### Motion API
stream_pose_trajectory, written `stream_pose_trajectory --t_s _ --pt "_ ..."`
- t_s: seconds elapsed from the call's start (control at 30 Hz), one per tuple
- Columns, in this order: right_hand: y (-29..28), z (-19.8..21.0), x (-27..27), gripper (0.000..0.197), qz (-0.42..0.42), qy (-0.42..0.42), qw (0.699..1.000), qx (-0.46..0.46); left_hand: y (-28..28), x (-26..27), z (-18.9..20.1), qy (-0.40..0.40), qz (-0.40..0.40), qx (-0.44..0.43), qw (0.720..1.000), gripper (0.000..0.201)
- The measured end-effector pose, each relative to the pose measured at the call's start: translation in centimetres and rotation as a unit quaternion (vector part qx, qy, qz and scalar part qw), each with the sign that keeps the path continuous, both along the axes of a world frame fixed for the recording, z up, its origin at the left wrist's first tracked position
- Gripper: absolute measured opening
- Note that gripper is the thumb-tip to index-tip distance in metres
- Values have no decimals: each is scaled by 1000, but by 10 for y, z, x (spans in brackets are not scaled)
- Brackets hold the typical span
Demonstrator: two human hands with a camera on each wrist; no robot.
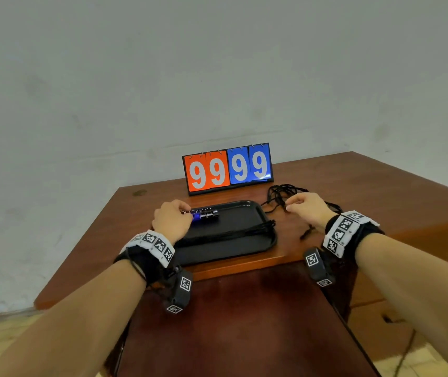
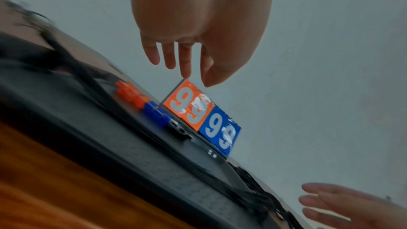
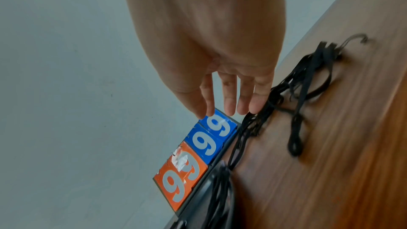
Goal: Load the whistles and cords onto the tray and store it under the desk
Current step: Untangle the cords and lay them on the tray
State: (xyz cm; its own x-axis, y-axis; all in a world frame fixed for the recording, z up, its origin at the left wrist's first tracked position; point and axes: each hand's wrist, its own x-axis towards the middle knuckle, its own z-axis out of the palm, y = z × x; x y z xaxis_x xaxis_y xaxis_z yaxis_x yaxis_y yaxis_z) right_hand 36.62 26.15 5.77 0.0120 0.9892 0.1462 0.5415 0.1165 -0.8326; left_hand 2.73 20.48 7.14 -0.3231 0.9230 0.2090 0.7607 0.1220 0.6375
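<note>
A black tray [image 1: 240, 214] lies mid-desk. Several whistles [image 1: 205, 213] stand in a row at its far left: orange [image 2: 132, 96], blue [image 2: 156, 115] and black [image 2: 178, 128]. A bundle of black cords [image 1: 231, 232] lies across the tray. More loose black cords [image 1: 285, 192] are tangled on the desk to the tray's right. My left hand [image 1: 174, 216] hovers over the whistles, fingers hanging loose and holding nothing. My right hand [image 1: 302, 205] is over the loose cords [image 3: 308, 79], fingers straight, its fingertips [image 3: 255, 105] right beside the strands.
A flip scoreboard [image 1: 228, 170] reading 99 99 stands behind the tray, near the wall. The brown wooden desk [image 1: 367, 191] stretches to the right. A darker wooden surface [image 1: 231, 322] sits below the desk's near edge. Tiled floor shows at both sides.
</note>
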Motion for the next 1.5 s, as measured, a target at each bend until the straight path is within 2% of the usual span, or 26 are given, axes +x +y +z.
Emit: stream_pose_trajectory --t_s 0.27,0.6,0.8,0.93,1.1,1.23,1.33,1.5 --pt "-12 12 75 18 -32 59 998 -19 28 117 10 18 -130 5 991 15" --pt "-8 0 139 18 -54 51 997 -13 52 230 -6 49 -222 -23 974 14" --pt "-2 -20 155 23 -25 -25 999 -27 63 261 -29 56 -247 -48 966 19" --pt "5 -32 158 24 13 -116 992 -54 68 281 -36 67 -264 -63 960 16" --pt "13 -37 155 25 53 -177 981 -63 78 297 -43 129 -304 -66 942 26" --pt "19 -39 151 30 77 -220 971 -60 85 299 -45 157 -319 -92 930 24" --pt "24 -41 151 22 67 -226 970 -67 87 299 -45 178 -311 -120 926 18" --pt "29 -41 152 8 68 -237 966 -76 92 298 -52 204 -304 -154 918 40"
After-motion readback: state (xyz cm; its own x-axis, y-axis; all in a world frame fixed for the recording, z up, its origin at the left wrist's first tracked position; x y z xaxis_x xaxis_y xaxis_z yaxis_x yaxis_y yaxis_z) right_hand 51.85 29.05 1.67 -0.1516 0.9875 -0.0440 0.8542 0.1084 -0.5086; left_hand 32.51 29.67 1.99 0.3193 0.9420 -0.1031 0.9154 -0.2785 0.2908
